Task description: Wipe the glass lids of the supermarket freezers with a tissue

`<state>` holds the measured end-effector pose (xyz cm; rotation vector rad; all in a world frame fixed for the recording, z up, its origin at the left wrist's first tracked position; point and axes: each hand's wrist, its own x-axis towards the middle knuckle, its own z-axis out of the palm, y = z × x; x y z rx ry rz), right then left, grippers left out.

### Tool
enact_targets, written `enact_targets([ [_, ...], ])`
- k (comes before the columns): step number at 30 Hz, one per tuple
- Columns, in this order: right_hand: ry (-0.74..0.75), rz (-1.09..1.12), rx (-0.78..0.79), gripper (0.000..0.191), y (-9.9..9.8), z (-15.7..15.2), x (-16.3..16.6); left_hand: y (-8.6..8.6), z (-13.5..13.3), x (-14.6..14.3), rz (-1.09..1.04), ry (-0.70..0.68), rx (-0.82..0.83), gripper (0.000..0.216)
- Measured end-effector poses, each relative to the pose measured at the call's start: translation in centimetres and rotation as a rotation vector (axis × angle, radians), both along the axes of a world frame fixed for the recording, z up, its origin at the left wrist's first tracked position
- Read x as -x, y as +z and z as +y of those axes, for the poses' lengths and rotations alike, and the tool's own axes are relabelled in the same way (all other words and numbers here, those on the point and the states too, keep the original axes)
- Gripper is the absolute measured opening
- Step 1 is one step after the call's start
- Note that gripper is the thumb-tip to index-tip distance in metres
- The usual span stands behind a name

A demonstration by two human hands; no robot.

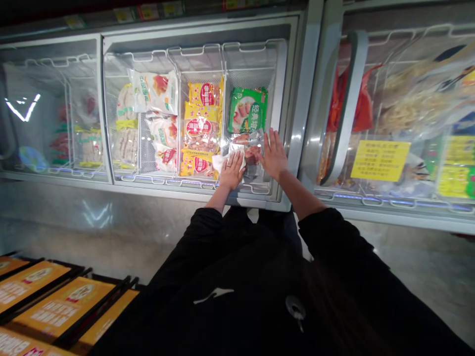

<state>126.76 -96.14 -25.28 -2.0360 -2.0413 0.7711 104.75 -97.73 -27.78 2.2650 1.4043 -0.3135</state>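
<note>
"Over the front part of the freezer (166, 192), how do the two hands sit?"

"Side by side, a little apart. The left hand (232, 171) lies palm down on a white cloth (220, 163), fingers stretched out and close together."

"Is it gripping that cloth?"

"It looks flat on top of it, with cloth poking out to the left and past the fingertips. How hard it presses, I can't tell."

"And the right hand (274, 154)?"

"Palm down too, fingers extended and slightly fanned, to the right of the cloth."

"What's around them?"

"A green packet (248, 110) just beyond them, in the right-hand wire basket (247, 69), and yellow packets (201, 126) one basket to the left."
</note>
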Motion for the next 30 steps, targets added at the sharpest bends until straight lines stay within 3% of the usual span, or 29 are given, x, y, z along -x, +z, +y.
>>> enact_targets([
  [2,-0.007,0.016,-0.013,0.074,-0.2,0.0,0.0,-0.2,-1.6,-1.7,0.007,0.048,-0.019,0.069],
  [4,-0.013,0.034,-0.021,0.075,-0.4,0.0,-0.1,0.0,-3.3,-1.9,-0.03,-0.07,0.011,0.069],
  [7,-0.017,0.059,-0.034,0.08,-0.6,-0.1,-0.2,0.8,-4.4,1.0,-0.097,-0.326,0.084,0.066],
  [10,-0.012,0.081,-0.048,0.08,-0.7,-0.1,-0.2,1.4,-3.6,4.4,-0.101,-0.408,0.136,0.064],
  [13,-0.012,0.086,-0.05,0.075,-0.8,0.0,-0.2,1.0,-3.6,3.7,-0.028,-0.213,0.088,0.065],
  [16,-0.009,0.087,-0.035,0.073,-0.8,0.2,-0.3,0.1,-5.4,-0.5,0.091,0.095,-0.004,0.069],
  [17,-0.006,0.091,-0.023,0.073,-0.8,0.3,-0.4,-0.1,-6.1,-1.8,0.086,0.077,0.008,0.07],
  [20,0.008,0.111,0.015,0.074,-0.7,0.4,-1.1,0.0,-7.0,-2.7,-0.034,-0.185,0.075,0.07],
  [22,0.034,0.127,0.035,0.075,-0.4,0.0,-1.6,0.4,-6.3,-1.0,-0.112,-0.353,0.11,0.066],
  [24,0.066,0.143,0.047,0.075,-0.2,-0.9,-2.0,0.8,-5.3,1.1,-0.141,-0.434,0.136,0.064],
  [26,0.08,0.165,0.059,0.075,0.0,-2.3,-2.3,0.9,-4.8,1.9,-0.132,-0.393,0.134,0.064],
  [30,0.035,0.219,0.067,0.074,0.1,-5.7,-2.1,-0.1,-7.2,-2.2,-0.049,0.037,0.024,0.069],
])
